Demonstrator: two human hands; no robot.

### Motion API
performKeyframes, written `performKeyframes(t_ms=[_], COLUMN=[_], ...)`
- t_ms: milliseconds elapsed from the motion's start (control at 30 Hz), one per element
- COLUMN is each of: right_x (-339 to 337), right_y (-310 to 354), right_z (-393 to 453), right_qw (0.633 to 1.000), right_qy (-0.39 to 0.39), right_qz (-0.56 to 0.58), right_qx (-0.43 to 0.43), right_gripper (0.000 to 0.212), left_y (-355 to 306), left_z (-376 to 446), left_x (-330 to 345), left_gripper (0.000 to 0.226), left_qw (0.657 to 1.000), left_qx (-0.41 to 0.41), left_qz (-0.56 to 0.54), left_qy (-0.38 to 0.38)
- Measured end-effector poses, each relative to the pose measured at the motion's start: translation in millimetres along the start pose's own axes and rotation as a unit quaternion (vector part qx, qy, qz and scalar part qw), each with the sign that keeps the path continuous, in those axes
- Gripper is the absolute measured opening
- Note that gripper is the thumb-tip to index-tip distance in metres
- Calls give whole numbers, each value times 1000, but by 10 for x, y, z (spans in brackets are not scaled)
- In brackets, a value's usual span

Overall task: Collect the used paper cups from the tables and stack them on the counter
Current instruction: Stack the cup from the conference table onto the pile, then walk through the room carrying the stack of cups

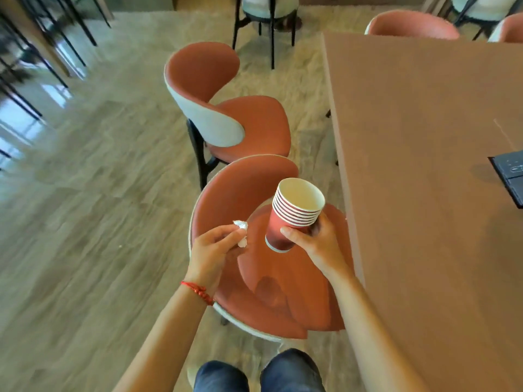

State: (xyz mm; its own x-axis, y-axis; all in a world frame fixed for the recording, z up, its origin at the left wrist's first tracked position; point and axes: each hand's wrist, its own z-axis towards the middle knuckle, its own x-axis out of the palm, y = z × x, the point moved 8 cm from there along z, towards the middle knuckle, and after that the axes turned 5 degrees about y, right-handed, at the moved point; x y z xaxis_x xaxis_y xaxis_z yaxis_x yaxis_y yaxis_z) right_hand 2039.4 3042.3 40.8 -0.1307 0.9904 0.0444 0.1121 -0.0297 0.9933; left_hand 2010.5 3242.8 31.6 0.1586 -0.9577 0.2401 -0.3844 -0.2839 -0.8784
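A stack of several red paper cups (285, 222) with white rims and pale insides hangs tilted over a chair seat. My right hand (314, 241) grips the stack around its lower half, thumb across the front. Left of it, my left hand (215, 247) pinches a small crumpled white paper scrap (242, 232) between thumb and fingertips. A red cord bracelet circles my left wrist. The two hands are a short gap apart and do not touch.
A red-orange chair (226, 199) stands right below my hands, a second one (226, 108) just beyond it. A long brown table (424, 137) fills the right side, with a dark flat device (509, 176) at its right edge. More chairs stand at the back. Pale floor lies at left.
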Motion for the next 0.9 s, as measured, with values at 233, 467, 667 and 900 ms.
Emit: performKeyframes(t_ms=[233,467,667,900], right_x=[1783,3516,4713,5596], right_y=[65,-39,-93,-37], right_z=[51,35,-22,150], right_qw=[993,973,937,902], right_qy=[113,227,347,431], right_qz=[-19,-42,-47,-29], right_qx=[-15,-29,-21,-20], right_gripper=[54,55,49,49], left_y=[-310,-470,-537,-708], left_z=[-468,-1050,-1568,-1690], left_x=[-1705,-3255,-4198,-4825], left_gripper=[11,6,16,9], left_qw=[990,963,923,882], left_qx=[37,73,112,141], left_qz=[-86,-125,-162,-202], left_qy=[-107,-226,-330,-402])
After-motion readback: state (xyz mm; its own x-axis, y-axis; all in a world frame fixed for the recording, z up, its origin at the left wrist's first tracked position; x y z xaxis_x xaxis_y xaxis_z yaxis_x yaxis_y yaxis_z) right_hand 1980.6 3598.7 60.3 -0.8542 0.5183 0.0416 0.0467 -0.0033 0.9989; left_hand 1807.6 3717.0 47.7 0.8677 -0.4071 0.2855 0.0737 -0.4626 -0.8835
